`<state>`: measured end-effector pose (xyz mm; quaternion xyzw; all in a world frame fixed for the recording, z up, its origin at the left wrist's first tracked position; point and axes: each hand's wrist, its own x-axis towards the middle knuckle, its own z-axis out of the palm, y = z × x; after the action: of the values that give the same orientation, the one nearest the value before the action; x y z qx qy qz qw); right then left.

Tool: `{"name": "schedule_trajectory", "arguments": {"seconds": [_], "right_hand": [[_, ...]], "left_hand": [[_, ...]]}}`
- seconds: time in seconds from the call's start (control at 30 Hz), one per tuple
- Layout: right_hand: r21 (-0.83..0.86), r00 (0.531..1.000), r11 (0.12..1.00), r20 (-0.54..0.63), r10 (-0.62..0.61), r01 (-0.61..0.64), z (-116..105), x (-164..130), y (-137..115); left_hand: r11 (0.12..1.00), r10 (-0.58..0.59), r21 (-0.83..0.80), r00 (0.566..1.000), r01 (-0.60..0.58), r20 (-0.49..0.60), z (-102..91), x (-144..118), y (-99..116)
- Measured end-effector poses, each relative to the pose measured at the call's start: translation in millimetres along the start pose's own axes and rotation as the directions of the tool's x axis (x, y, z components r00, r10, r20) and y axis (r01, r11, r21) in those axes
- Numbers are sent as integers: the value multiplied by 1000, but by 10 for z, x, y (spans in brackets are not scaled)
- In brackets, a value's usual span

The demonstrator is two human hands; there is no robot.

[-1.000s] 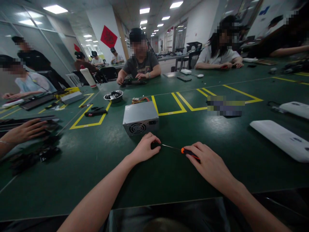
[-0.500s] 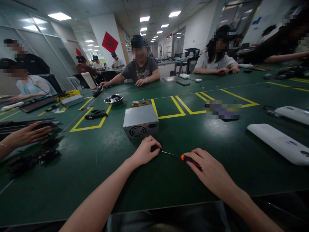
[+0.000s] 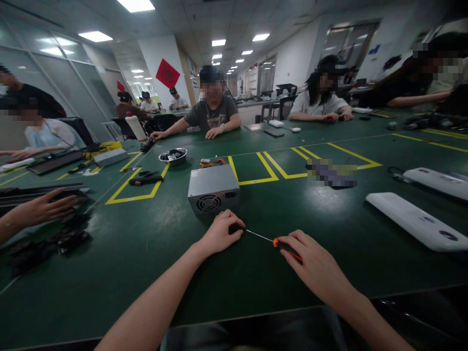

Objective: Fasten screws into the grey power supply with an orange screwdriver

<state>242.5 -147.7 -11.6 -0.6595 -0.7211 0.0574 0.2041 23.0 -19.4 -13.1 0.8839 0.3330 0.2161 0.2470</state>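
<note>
My right hand (image 3: 312, 265) grips the orange-and-black handle of a thin screwdriver (image 3: 272, 240). Its shaft points left toward my left hand (image 3: 219, 233), which is closed over a small dark part on the green table (image 3: 256, 282); the part is mostly hidden under my fingers. Just beyond my left hand stands a grey metal power supply box (image 3: 213, 187) with a round fan grille facing me and coloured wires at its back.
A metal bowl (image 3: 173, 156) and a black tool (image 3: 145, 180) lie at the back left among yellow floor-tape outlines. White flat casings (image 3: 415, 220) lie at the right. Another person's hand (image 3: 40, 208) rests on dark parts at the left. Other people sit around the table.
The camera has tilted up a little, so everything sits lower in view. My hands keep the same hold. The person opposite has stretched an arm out to the left.
</note>
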Motion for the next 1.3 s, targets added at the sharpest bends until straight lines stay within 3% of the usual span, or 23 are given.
{"name": "schedule_trajectory", "arguments": {"seconds": [0.77, 0.9, 1.0, 1.17, 1.3], "right_hand": [[26, 995, 999, -97, 33, -31, -100, -78, -94], [110, 991, 992, -106, 81, -69, -99, -75, -96], [216, 981, 973, -155, 118, -83, -117, -34, -127], [486, 949, 867, -209, 236, -109, -185, 127, -218], [722, 942, 673, -89, 323, -163, -178, 252, -263]], "left_hand": [[998, -29, -51, 999, 28, -13, -42, -25, 44], [997, -25, -70, 998, 21, -54, -18, -9, 54], [991, -36, -131, 989, 17, -145, -3, 7, 67], [963, -143, -255, 960, 80, -239, -16, 29, 77], [892, -265, -423, 942, 158, -208, -17, 48, 74]]}}
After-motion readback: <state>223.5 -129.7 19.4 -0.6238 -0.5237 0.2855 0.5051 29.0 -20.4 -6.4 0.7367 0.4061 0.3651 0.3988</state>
